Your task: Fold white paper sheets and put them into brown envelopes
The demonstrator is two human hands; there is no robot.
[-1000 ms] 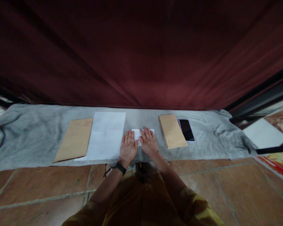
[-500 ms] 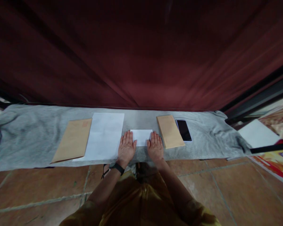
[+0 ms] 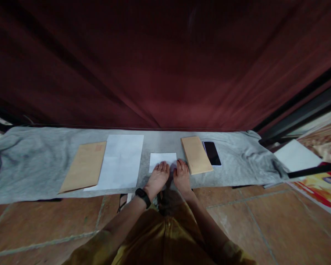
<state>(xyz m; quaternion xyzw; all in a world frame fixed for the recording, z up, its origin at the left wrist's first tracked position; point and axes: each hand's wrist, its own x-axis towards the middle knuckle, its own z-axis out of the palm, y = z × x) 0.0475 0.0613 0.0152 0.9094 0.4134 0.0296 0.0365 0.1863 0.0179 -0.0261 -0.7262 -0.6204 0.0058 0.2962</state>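
Left hand (image 3: 160, 176): your fingers are bent and drawn together over part of the near edge of the slip (image 3: 156, 159); whether you pinch that edge or only press it cannot be told.
Right hand (image 3: 182, 178): your fingers are loosely curled, thumb close to the index finger, at the slip's 4 o'clock corner; contact with the paper cannot be confirmed.
Slip: white, lying on the cloth (image 3: 162, 140) at 12 o'clock from you; its far edge is uncovered.
Sheet (image 3: 124, 162): at 9 o'clock from the slip and apart from it, with the left envelope (image 3: 85, 162) along its outer edge.
Right envelope (image 3: 195, 152): at 3 o'clock from the slip, just beside your right fingers; the phone (image 3: 213, 152) lies along its outer side.
Snag risk: if your right hand swings toward 3 o'clock, it could push the right envelope and, through it, the phone.
Slide risk: the cloth looks soft; uneven pressure from your two hands could turn the slip.
Crease risk: bent fingertips bearing on one spot could mark the paper crookedly.
Drop risk: the cloth's front edge is near at 6 o'clock; a pull that way could carry the slip toward the floor (image 3: 237, 213).
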